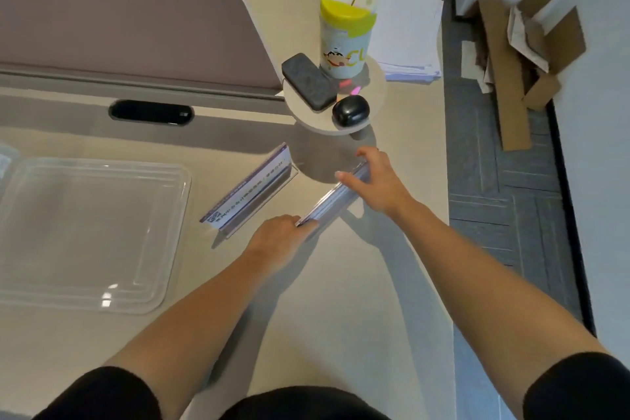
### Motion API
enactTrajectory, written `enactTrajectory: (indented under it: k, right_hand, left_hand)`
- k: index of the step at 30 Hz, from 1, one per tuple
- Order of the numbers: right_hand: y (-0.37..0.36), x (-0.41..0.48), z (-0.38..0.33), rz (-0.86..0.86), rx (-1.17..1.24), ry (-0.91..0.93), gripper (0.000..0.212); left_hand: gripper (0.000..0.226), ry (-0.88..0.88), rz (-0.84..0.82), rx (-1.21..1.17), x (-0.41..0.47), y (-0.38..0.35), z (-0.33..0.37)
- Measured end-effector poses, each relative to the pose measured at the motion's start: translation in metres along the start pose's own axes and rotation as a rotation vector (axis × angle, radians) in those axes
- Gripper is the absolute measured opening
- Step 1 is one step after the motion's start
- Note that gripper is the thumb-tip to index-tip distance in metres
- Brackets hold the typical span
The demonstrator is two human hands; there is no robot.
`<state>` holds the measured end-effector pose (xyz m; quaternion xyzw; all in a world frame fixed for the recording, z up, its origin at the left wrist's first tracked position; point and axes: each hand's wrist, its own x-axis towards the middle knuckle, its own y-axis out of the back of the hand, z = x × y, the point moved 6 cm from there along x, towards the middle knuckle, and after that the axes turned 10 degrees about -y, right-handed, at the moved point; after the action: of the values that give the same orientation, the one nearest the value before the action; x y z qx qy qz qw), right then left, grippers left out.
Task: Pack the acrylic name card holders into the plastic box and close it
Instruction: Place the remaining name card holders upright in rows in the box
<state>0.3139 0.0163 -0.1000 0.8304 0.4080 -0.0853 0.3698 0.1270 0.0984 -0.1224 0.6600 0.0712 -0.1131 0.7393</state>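
Two acrylic name card holders are on the beige desk. One holder [250,189] stands free with its printed card facing left. To its right is a second holder [332,203], gripped at both ends. My left hand [283,235] pinches its near end, and my right hand [371,177] curls over its far end. A clear plastic lid or tray [102,235] lies flat at the left. A corner of another clear plastic piece [5,160] shows at the far left edge.
A small round stand [327,126] behind the holders carries a yellow-lidded canister [344,31], a dark case [308,80] and a black oval object [351,110]. White papers [405,20] lie at the back right. The desk's right edge [446,181] drops to carpet with cardboard scraps [511,54].
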Motion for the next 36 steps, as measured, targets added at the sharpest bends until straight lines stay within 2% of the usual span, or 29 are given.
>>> enactTrajectory:
  k: [6,10,12,14,19,21,24,27,31,33,36]
  right_hand:
    - [0.005,-0.003,0.000,-0.018,0.011,-0.028,0.067]
    - [0.013,-0.032,-0.018,-0.015,0.174,-0.013,0.097]
    - [0.020,-0.051,-0.028,-0.010,0.256,0.019,0.102]
    - [0.025,-0.070,-0.036,-0.018,0.343,0.002,0.098]
    - [0.016,-0.123,-0.060,-0.207,0.623,-0.136,0.056]
    - [0.005,-0.136,-0.071,-0.249,0.673,-0.165,0.050]
    - [-0.010,-0.152,-0.095,-0.253,0.664,-0.105,0.049]
    - [-0.032,-0.167,-0.126,-0.291,0.590,-0.020,0.058]
    - [-0.069,-0.185,-0.162,-0.322,0.521,0.065,0.066]
    - [-0.089,-0.194,-0.183,-0.307,0.472,0.119,0.069]
    - [-0.123,-0.210,-0.219,-0.310,0.381,0.231,0.062]
  left_hand:
    - [0.055,-0.051,0.029,0.048,-0.004,0.005,0.011]
    - [0.052,-0.062,0.191,0.065,-0.024,0.033,0.025]
    - [0.053,-0.062,0.256,0.106,-0.040,0.046,0.036]
    - [0.053,-0.034,0.326,0.118,-0.057,0.059,0.050]
    - [0.041,0.050,0.350,0.150,-0.099,0.083,0.094]
    - [0.042,0.071,0.395,0.155,-0.120,0.096,0.106]
    - [0.050,0.115,0.436,0.170,-0.157,0.109,0.115]
    - [0.048,0.135,0.515,0.062,-0.198,0.116,0.116]
    - [0.046,0.162,0.747,-0.093,-0.259,0.117,0.110]
    - [0.054,0.304,0.871,-0.330,-0.290,0.109,0.093]
    - [0.068,0.586,1.012,-0.883,-0.333,0.096,0.063]
